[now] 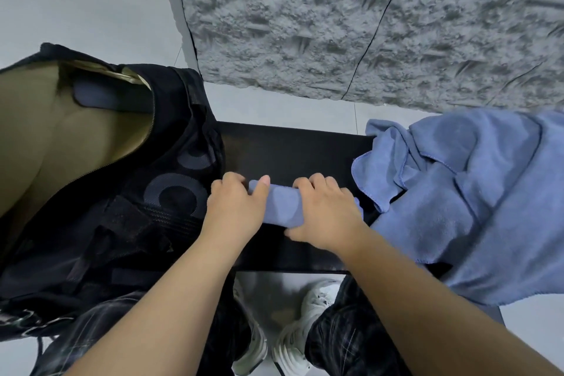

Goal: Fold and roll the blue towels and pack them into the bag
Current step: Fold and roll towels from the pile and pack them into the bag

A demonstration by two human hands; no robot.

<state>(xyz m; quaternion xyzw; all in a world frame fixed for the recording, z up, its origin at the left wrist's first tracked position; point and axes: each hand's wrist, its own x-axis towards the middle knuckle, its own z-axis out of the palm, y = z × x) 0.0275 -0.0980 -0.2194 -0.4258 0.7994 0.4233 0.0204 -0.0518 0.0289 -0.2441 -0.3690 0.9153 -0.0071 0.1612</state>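
A rolled blue towel (282, 204) lies on the black table (293, 149) in front of me. My left hand (235, 207) grips its left end, thumb over the top. Its right end is under my right hand (326, 210), whose fingers curl over the roll. The black patterned bag (171, 180) stands open at the left, showing a tan lining and a dark blue item inside near its far wall. A heap of loose blue towels (464, 198) lies at the right and hangs over the table's front edge.
A grey textured wall panel (366, 24) rises behind the table. Pale floor tiles (76, 15) show at the left and below. My legs and white shoes (305, 330) stand under the table's near edge.
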